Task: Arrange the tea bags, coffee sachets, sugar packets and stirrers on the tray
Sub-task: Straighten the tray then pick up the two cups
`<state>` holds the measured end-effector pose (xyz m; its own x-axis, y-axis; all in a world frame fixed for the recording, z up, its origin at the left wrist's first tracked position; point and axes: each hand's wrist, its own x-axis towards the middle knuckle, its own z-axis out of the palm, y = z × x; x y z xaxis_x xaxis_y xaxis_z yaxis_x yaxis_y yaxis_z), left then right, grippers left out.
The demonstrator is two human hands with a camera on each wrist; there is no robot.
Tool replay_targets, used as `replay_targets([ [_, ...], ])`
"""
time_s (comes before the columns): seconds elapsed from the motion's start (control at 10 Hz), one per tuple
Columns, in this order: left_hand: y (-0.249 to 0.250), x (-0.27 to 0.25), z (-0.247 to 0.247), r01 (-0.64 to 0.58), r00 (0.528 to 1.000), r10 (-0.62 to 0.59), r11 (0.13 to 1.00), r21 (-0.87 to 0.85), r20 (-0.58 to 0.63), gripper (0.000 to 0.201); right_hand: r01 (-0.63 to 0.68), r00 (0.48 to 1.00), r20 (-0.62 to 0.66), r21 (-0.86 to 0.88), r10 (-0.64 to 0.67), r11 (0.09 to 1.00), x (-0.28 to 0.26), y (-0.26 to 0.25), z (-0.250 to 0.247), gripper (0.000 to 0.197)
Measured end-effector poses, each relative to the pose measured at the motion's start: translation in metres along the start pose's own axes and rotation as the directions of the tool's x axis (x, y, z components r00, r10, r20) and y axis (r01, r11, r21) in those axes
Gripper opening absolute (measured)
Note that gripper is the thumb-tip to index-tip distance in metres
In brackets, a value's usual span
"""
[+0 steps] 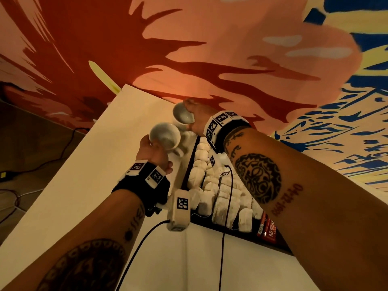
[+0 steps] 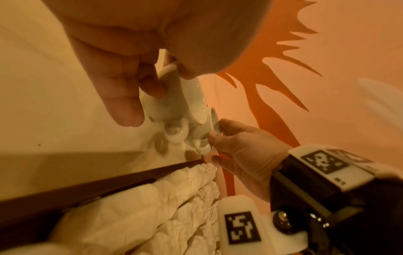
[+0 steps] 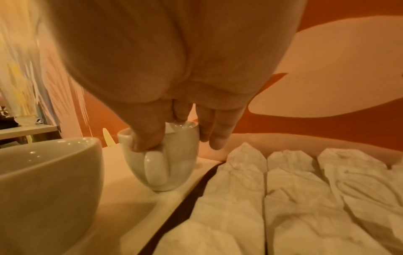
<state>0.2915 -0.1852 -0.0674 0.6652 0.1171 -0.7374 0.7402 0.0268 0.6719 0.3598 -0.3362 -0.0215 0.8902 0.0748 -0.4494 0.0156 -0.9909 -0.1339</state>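
A dark tray (image 1: 188,164) on the white table (image 1: 88,185) holds rows of white tea bags (image 1: 220,196) and red coffee sachets (image 1: 267,229) at its near end. My left hand (image 1: 154,148) grips a white cup (image 1: 165,136) tilted above the table, left of the tray. My right hand (image 1: 195,116) pinches a second white cup (image 1: 183,113) by its rim, thumb inside. In the right wrist view this cup (image 3: 165,160) sits low by the tray's rim (image 3: 181,203), next to the tea bags (image 3: 305,198). The left cup (image 3: 43,181) is close beside it. No sugar packets or stirrers show.
A painted red and blue wall (image 1: 210,49) rises right behind the table's far edge. Black cables (image 1: 136,248) run from the wrist cameras across the near table. More cables lie on the floor (image 1: 42,160) to the left. A glass (image 3: 24,110) stands on a shelf further off.
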Motion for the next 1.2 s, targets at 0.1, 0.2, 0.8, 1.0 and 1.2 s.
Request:
replay_targets([
  [0.1, 0.000, -0.003, 0.000, -0.005, 1.000, 0.004, 1.000, -0.016, -0.004, 0.042, -0.013, 1.000, -0.002, 0.010, 0.013, 1.000, 0.000, -0.001, 0.000, 0.091],
  [0.2, -0.001, -0.003, -0.001, -0.016, 1.000, 0.016, 1.000, -0.009, -0.008, 0.041, -0.015, 1.000, 0.010, 0.017, 0.015, 1.000, -0.002, -0.003, -0.002, 0.091],
  [0.8, -0.014, -0.001, 0.001, -0.045, 0.995, 0.043, 0.999, 0.027, 0.093, 0.036, -0.005, 0.996, -0.084, 0.176, 0.020, 0.984, -0.023, 0.001, 0.009, 0.065],
  [1.0, -0.016, -0.001, 0.002, -0.021, 0.991, 0.020, 1.000, 0.005, 0.134, 0.040, -0.028, 0.996, -0.078, 0.168, 0.042, 0.985, -0.023, 0.003, 0.012, 0.065],
  [1.2, -0.022, 0.004, -0.019, -0.126, 0.986, 0.099, 0.969, 0.212, 0.134, 0.050, 0.034, 0.967, -0.253, 0.236, 0.027, 0.971, -0.043, 0.007, 0.003, 0.063],
])
